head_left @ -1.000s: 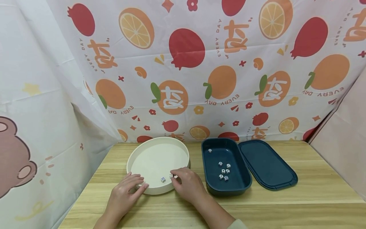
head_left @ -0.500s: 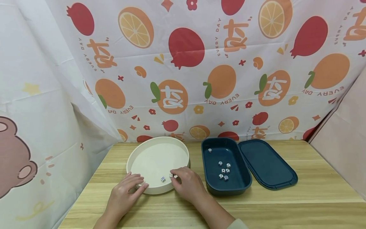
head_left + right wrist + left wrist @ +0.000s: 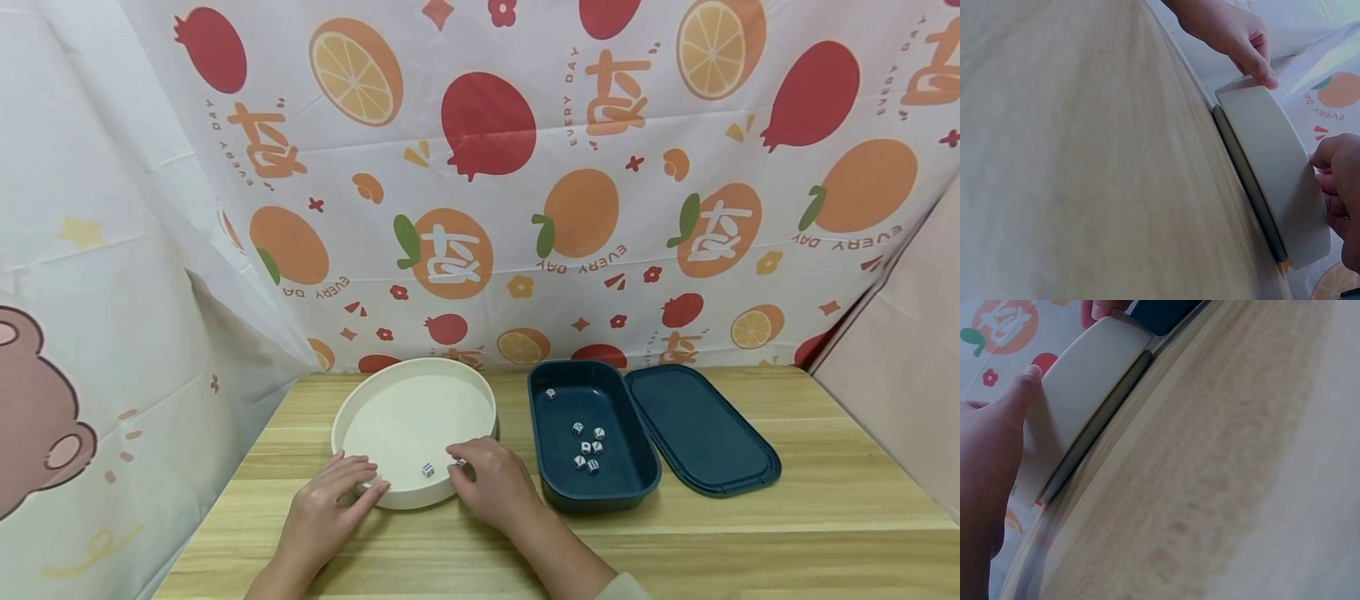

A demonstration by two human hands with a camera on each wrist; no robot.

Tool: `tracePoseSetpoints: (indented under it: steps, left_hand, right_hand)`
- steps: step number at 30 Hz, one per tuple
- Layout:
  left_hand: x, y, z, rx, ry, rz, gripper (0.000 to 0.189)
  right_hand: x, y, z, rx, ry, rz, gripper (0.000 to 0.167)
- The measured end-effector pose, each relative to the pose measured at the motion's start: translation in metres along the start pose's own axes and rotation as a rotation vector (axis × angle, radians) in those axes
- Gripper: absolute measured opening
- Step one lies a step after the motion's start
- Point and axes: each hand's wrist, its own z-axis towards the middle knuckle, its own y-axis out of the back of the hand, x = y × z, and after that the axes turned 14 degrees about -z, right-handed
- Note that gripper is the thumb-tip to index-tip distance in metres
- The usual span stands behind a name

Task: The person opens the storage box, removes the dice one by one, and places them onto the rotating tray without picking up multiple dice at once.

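The left hand (image 3: 324,504) rests at the near-left rim of a round, shallow, cream-coloured tray (image 3: 420,408), its fingers loosely bent over the edge and its thumb laid on the rim; it grasps no die. Inside the tray, toward its near side, a small white die with blue pips (image 3: 427,470) lies between the two hands, apart from both. Just to the right of it, a second white die (image 3: 461,462), partly hidden by the fingers, is pinched by the right hand (image 3: 495,487), which reaches over the tray's near-right rim with bent fingers. Right of the tray and apart from it stands a dark blue rounded-rectangular box (image 3: 626,475) holding seven white dice (image 3: 586,448). Farther right of the tray, just beyond the box, a matching dark blue flat lid (image 3: 705,429) lies on the light wood-grain table (image 3: 720,558).
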Motion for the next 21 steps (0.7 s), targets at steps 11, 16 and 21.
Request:
tracePoseSetpoints:
  steps: [11,16,21]
  left_hand:
    - [0.001,0.0,0.001,-0.013,-0.006,0.005,0.018]
    - [0.001,0.0,0.0,-0.012,-0.001,0.005,0.018]
    - [0.001,0.0,0.0,-0.009,0.005,0.002,0.019]
  right_hand:
    - [0.001,0.005,0.002,0.074,0.004,-0.02,0.02]
    - [-0.001,0.014,0.004,0.106,-0.018,-0.009,0.022]
    - [-0.009,0.024,0.006,0.123,-0.113,0.038,0.022]
